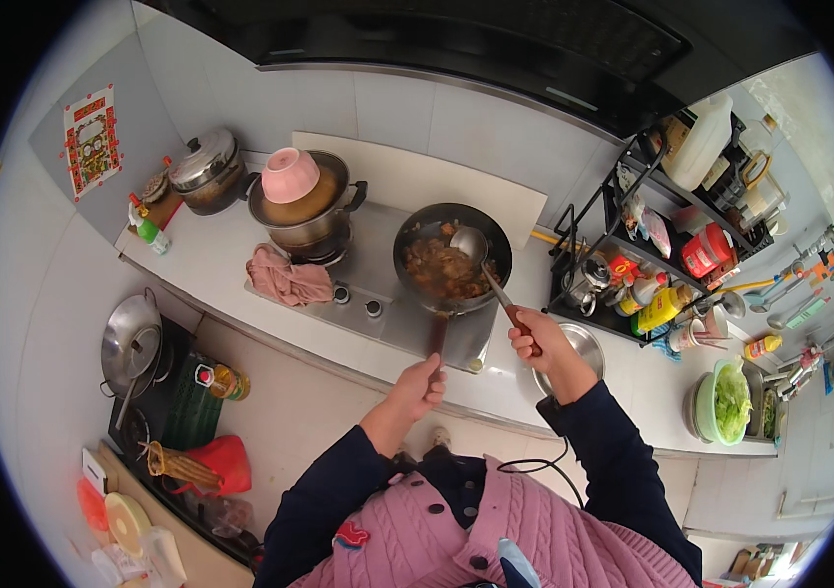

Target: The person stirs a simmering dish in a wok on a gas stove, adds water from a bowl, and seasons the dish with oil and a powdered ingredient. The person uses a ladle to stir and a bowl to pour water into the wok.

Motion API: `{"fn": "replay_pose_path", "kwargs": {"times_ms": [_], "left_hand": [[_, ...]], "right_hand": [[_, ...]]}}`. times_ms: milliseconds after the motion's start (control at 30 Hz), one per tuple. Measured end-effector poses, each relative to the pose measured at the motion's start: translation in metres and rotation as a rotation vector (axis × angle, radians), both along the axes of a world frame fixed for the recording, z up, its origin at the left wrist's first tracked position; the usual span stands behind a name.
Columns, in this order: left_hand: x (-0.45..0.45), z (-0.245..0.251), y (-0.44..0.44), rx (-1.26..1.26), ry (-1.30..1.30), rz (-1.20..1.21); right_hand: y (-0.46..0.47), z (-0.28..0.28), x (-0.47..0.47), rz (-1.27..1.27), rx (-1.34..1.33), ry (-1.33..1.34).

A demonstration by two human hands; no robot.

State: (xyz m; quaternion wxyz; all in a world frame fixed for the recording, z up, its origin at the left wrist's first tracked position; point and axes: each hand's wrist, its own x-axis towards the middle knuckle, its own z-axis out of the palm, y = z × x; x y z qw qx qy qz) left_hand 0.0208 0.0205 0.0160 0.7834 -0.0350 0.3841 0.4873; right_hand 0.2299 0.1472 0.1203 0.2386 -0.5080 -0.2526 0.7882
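Observation:
A dark frying pan [403, 283] with a brown handle sits on the right side of the gas stove [380, 220]. Chunks of browned food in sauce [440, 266] fill its bottom. My left hand [414, 386] is at the end of the pan's handle, fingers curled around it. In my right hand [542, 342] is the wooden handle of a metal ladle [470, 244], whose bowl rests in the food at the upper right of the pan. On the left burner stands a two-handled pot [299, 235] with a pink bowl [290, 175] upside down on top.
A pink cloth [288, 275] lies by the stove knobs. Beside my right wrist is a metal basin [586, 349]. A black rack [670, 195] of bottles stands at the right, beyond it a green basin [720, 411] of lettuce. A lidded pot [207, 176] stands at the back left.

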Motion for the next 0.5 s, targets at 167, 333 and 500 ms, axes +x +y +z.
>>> {"fn": "replay_pose_path", "kwargs": {"times_ms": [167,333,500], "left_hand": [[0.001,0.001,0.0,-0.017,0.006,0.006],[0.002,0.004,0.0,-0.014,-0.004,-0.01],[0.001,0.005,-0.001,-0.013,-0.018,-0.003]], "right_hand": [[-0.013,0.015,0.004,0.092,0.104,0.021],[-0.027,0.031,-0.005,0.229,0.161,-0.129],[-0.036,0.031,0.002,0.255,0.232,-0.248]]}}
